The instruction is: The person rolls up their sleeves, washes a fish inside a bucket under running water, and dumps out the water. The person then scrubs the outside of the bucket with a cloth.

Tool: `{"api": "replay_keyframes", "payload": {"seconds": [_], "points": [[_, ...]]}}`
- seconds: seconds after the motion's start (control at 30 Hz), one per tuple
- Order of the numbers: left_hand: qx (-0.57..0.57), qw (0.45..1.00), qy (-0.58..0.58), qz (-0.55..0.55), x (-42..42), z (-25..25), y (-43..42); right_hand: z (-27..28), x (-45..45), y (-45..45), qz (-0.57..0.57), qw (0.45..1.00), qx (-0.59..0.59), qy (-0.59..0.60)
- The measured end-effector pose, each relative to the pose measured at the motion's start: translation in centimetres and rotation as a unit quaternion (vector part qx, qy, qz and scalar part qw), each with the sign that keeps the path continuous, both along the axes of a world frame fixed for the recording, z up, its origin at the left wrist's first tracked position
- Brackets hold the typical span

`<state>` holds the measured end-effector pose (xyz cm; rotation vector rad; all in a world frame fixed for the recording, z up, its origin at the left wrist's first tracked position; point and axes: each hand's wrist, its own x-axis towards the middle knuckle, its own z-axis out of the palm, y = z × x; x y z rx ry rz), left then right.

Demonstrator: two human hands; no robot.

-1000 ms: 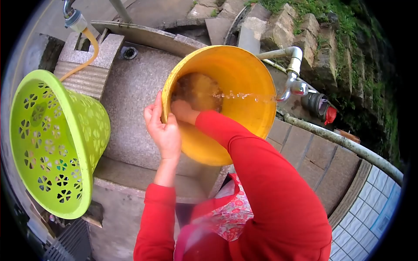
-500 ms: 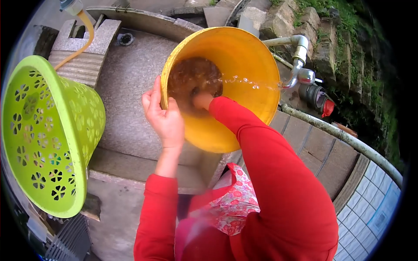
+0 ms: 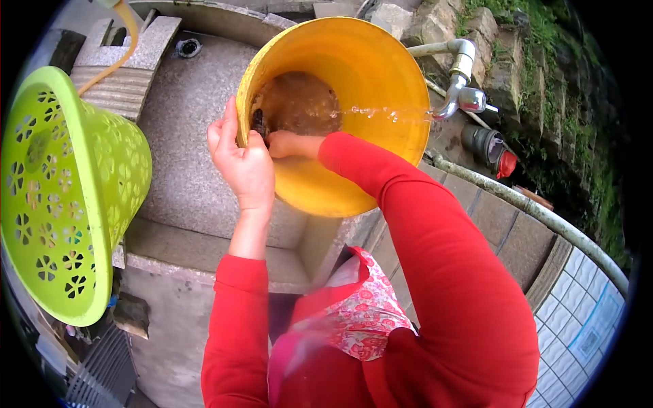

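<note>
A yellow bucket point(image 3: 381, 75) is tilted in the stone basin, with murky brown water point(image 3: 296, 102) at its bottom. My left hand point(image 3: 241, 160) grips the bucket's left rim, fingers outside and thumb at the edge. Inside the bucket, my right hand point(image 3: 289, 145) has its fingers closed by a dark object point(image 3: 258, 124) near the left wall; the fingertips are partly hidden, so what they hold is unclear. A thin stream from the metal tap point(image 3: 469, 100) runs across the bucket's opening into the water.
On the left a green perforated basket point(image 3: 102, 197) leans over the basin's edge. A drain point(image 3: 188, 47) sits in the basin point(image 3: 183, 115) behind it, near an orange hose point(image 3: 126, 51). Right of the bucket are a pipe rail point(image 3: 530, 204), a dark pail point(image 3: 483, 143) and stone steps.
My right hand has moved through the water to the bucket's left wall, where a dark object now shows. The bucket, basket and basin appear higher and slightly further left in view.
</note>
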<state>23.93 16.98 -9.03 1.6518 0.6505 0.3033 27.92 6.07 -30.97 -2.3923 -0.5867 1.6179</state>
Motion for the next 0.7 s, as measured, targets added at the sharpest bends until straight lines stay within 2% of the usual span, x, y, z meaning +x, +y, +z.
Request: {"api": "replay_keyframes", "payload": {"seconds": [0.03,0.1,0.17,0.23,0.27,0.37,0.43,0.5,0.57,0.63,0.7], "points": [[-0.001,1.000,0.002,0.002,0.0,0.0,0.0,1.7,-0.3,-0.7,0.098,0.993,-0.064,0.010],[-0.004,1.000,0.006,0.004,0.1,0.1,0.0,4.8,-0.3,-2.9,0.232,0.968,-0.095,0.034],[0.018,1.000,-0.005,-0.008,-0.2,-0.3,0.1,5.6,-0.5,-5.7,0.307,0.945,-0.110,-0.018],[0.026,1.000,-0.012,-0.013,-0.2,-0.5,0.3,3.2,-0.7,-7.1,0.229,0.924,-0.259,-0.162],[0.022,1.000,-0.013,-0.012,-0.3,-0.3,0.2,1.6,-0.4,-7.8,0.183,0.896,-0.331,-0.232],[0.015,1.000,-0.022,-0.008,-0.3,-0.2,0.0,3.0,5.2,-5.9,0.016,0.935,-0.278,-0.221],[0.011,1.000,-0.022,-0.008,-0.2,-0.2,0.2,0.4,7.8,-5.0,-0.085,0.940,-0.170,-0.283],[-0.003,1.000,-0.016,-0.010,-0.3,-0.1,0.2,0.5,9.3,-2.1,-0.121,0.942,-0.105,-0.295],[-0.004,1.000,-0.014,-0.010,-0.4,-0.2,0.1,0.7,8.4,0.5,-0.025,0.943,-0.071,-0.325],[-0.008,1.000,-0.019,-0.005,-0.1,-0.1,0.1,-0.5,5.1,1.5,0.103,0.932,0.035,-0.346],[-0.012,1.000,-0.021,-0.001,-0.1,0.1,0.0,-2.2,0.9,1.2,0.173,0.943,0.119,-0.258]]}}
